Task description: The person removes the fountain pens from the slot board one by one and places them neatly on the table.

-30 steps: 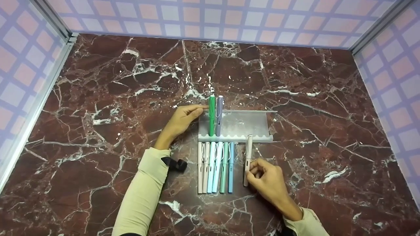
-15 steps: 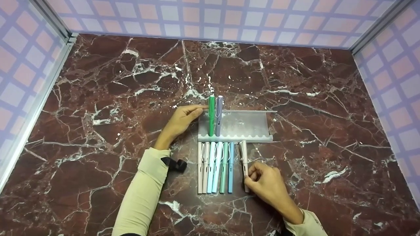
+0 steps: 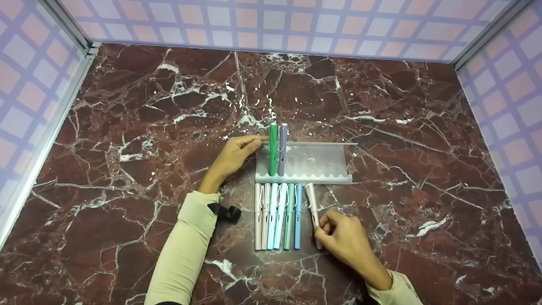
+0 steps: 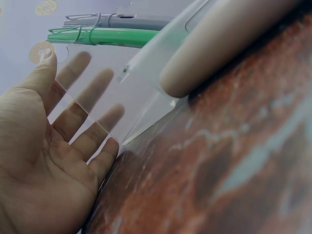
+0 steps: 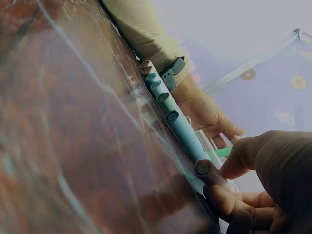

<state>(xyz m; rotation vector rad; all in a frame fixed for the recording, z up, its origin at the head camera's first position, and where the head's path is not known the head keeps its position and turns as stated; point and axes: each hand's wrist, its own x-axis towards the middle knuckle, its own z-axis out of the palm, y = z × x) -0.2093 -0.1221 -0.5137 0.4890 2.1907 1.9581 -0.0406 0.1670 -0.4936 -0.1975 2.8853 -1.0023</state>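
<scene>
A clear pen stand [image 3: 317, 159] with a notched front ledge holds a green fountain pen [image 3: 273, 148] and a grey-purple fountain pen [image 3: 283, 148], both leaning upright. My left hand [image 3: 237, 156] holds the stand's left edge; the left wrist view shows its fingers behind the clear panel [image 4: 131, 92] and the thumb at the near side. My right hand [image 3: 345, 235] pinches the lower end of a pale beige fountain pen [image 3: 312, 201], which lies tilted in front of the stand. Its barrel end [image 5: 202, 168] shows between thumb and fingers in the right wrist view.
Left of the beige pen lies a row of capped pens: two beige [image 3: 258, 216], two light blue [image 3: 275, 216], one green [image 3: 289, 216] and one blue [image 3: 298, 216]. The marble-patterned tabletop [image 3: 169, 106] is bounded by checked walls [image 3: 271, 25].
The right hand has lowered the beige pen from a raised position in front of the stand to the tabletop, and its cap end has swung left. The left hand has stayed in place.
</scene>
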